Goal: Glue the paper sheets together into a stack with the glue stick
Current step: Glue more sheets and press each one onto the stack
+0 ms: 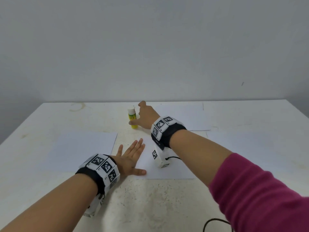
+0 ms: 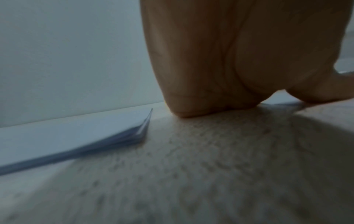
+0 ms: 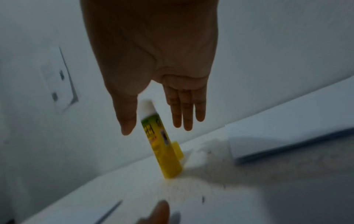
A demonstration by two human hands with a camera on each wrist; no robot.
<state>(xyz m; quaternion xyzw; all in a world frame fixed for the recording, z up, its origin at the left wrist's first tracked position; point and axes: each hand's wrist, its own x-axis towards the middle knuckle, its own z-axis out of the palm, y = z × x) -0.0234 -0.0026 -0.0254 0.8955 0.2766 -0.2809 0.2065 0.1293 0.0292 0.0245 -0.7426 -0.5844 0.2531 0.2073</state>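
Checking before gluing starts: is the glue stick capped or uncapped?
Uncapped: the glue stick shows a bare white tip, and its yellow cap stands behind it.

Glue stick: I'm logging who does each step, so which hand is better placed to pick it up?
The right hand. It is open around the upright glue stick, thumb one side, fingers the other. The left hand lies flat on the near paper sheet, pinning it.

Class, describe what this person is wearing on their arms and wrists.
Both hands are bare. Each wrist carries a black band ringed with white tiles printed with black square markers. A white camera block with a thin black cord hangs under the right wrist. The right arm has a magenta sleeve pushed up.
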